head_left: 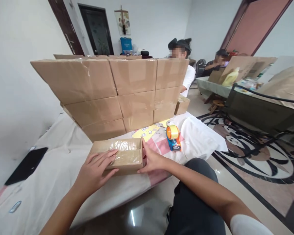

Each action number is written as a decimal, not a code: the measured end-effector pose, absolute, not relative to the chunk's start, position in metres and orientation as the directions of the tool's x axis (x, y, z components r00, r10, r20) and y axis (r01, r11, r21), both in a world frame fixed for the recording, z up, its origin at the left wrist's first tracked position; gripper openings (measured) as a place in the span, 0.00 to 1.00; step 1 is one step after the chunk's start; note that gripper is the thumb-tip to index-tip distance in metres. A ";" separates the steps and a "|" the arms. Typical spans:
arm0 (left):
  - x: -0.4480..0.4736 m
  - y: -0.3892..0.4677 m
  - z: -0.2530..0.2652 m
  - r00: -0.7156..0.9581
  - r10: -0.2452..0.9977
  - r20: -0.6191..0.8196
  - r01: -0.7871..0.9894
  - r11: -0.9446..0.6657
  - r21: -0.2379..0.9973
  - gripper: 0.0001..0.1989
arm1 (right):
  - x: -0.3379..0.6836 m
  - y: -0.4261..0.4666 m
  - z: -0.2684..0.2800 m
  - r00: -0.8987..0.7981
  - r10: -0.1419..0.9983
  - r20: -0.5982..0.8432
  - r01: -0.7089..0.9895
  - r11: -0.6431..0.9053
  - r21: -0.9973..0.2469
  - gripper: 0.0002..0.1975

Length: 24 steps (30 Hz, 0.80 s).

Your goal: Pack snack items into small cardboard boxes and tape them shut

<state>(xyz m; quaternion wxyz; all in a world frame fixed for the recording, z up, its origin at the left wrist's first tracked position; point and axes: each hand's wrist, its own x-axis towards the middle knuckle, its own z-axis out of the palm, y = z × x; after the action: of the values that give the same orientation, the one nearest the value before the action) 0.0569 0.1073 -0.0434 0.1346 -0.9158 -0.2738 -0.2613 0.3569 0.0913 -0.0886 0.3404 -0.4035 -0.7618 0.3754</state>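
A small cardboard box (127, 156) with clear tape across its top lies on the cloth-covered table in front of me. My left hand (100, 166) rests flat on the left part of its top, fingers stretched out, the thumb along the front edge. Around the right end of the box my right hand (150, 157) is gripping, thumb low at the front and fingers toward the back corner; part of those fingers is hidden. Just right of that hand a tape dispenser (173, 138) with an orange and blue body and a yellowish roll stands on the cloth.
Behind the box rises a stacked wall of taped cardboard boxes (137, 94). A single box (182, 105) sits at its right end. A black flat object (26, 164) lies at left. A person (189, 76) is behind the stack; a folding chair (262, 107) stands right.
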 end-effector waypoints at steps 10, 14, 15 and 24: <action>0.024 0.111 -0.069 0.532 0.097 0.841 0.618 -0.723 -0.308 0.15 | 0.387 0.083 -0.062 -0.139 0.923 0.358 0.242 0.383 -0.892 0.63; 0.028 0.117 -0.082 0.564 0.218 0.797 0.589 -0.782 -0.203 0.13 | 0.454 0.073 -0.024 0.281 0.789 0.546 0.320 0.459 -0.829 0.55; 0.033 0.119 -0.086 0.602 0.251 0.758 0.557 -0.813 -0.172 0.13 | 0.474 0.070 -0.017 0.396 0.703 0.591 0.369 0.468 -0.803 0.55; 0.066 0.122 -0.129 0.817 0.342 0.464 0.376 -0.926 0.022 0.10 | 0.618 0.068 -0.060 0.782 0.293 0.550 0.546 0.102 -0.831 0.58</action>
<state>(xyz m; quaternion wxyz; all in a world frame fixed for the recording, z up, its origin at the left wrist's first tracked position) 0.0656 0.1217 -0.1293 0.0351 -0.9524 -0.1885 -0.2369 0.6176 0.0679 -0.0599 0.6714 -0.6635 -0.3164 -0.0942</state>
